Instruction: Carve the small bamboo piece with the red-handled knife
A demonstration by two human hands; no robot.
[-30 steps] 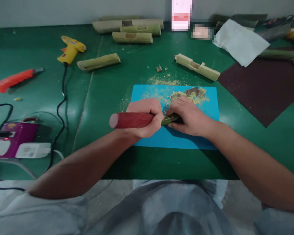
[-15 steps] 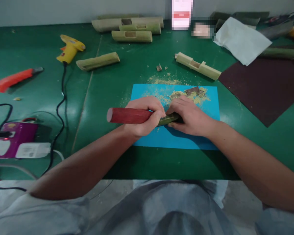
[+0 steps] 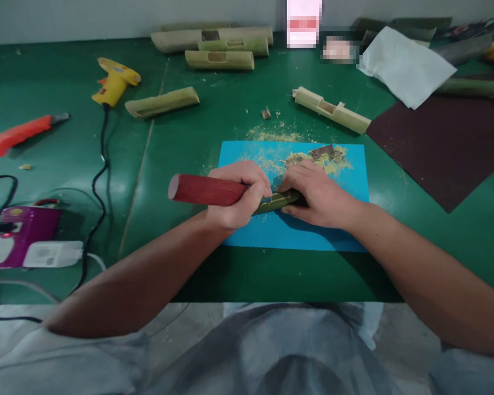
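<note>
My left hand is closed around a tool with a thick dark-red wooden handle. Its working end is hidden by my fingers, so its kind does not show. Just right of it lies a green bamboo piece with pale marks on its upper face. My right hand grips the right end of this bamboo and covers much of it. Both hands are over a blue mat. Pale shavings and a few dark chips lie on the mat beyond my fingers.
Cut bamboo tubes lie at the back, and a notched one beyond the mat. A yellow glue gun, an orange-handled knife and a purple power box with cables are left. White paper and a dark sheet lie right.
My left hand has drawn the red-handled tool a little to the left, away from my right hand, baring more of the bamboo. My right hand stays in place.
</note>
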